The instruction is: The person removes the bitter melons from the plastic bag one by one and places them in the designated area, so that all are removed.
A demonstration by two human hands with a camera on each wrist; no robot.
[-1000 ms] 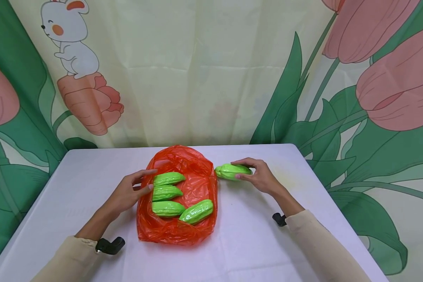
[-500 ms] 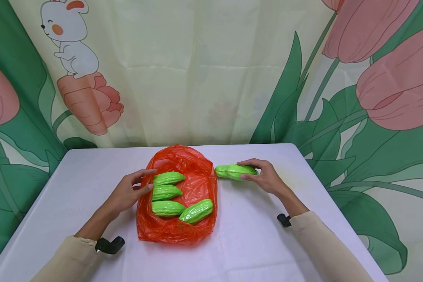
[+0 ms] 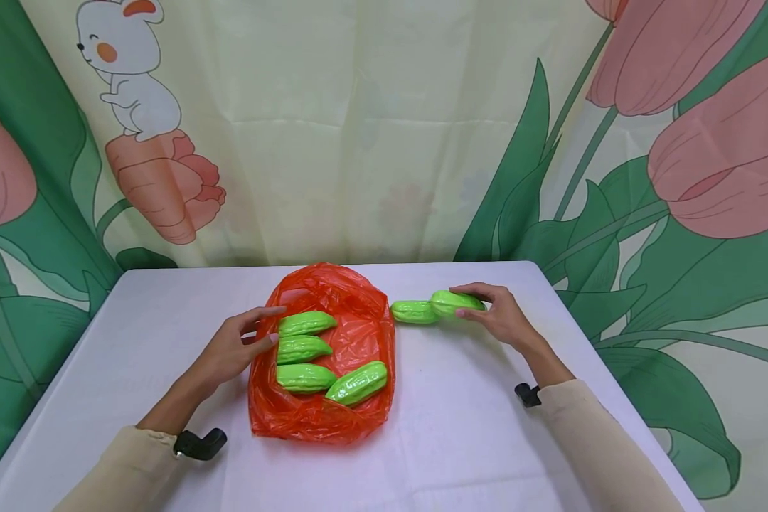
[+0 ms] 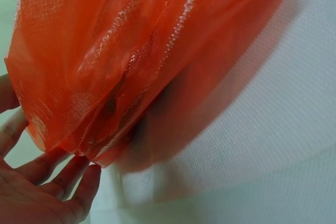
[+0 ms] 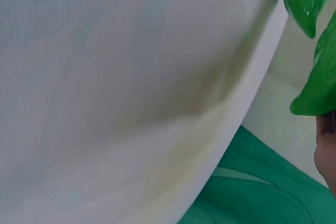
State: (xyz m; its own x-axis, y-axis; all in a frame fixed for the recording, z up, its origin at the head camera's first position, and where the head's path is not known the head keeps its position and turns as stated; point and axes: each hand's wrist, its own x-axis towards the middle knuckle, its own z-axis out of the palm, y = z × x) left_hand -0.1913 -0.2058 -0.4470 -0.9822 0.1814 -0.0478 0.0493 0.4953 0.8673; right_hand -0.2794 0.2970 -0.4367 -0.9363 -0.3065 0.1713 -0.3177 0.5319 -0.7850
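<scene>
My left hand holds the left rim of a red plastic bag, thumb and index finger over the edge. In the left wrist view, other fingers of the left hand lie against the outside of the bag. Several glossy green bitter gourds lie in the bag, three stacked along its left side and one slanted at the lower right. My right hand grips another bitter gourd right of the bag. Its left end overlaps a further bitter gourd beside the bag's right rim.
A white cloth covers the table. Behind it hangs a curtain printed with a rabbit and tulips. Each wrist carries a small black camera, one at the left sleeve.
My right hand has moved right with its bitter gourd, away from the bag, uncovering more of the gourd beside the bag. The left hand and the bag have stayed in place.
</scene>
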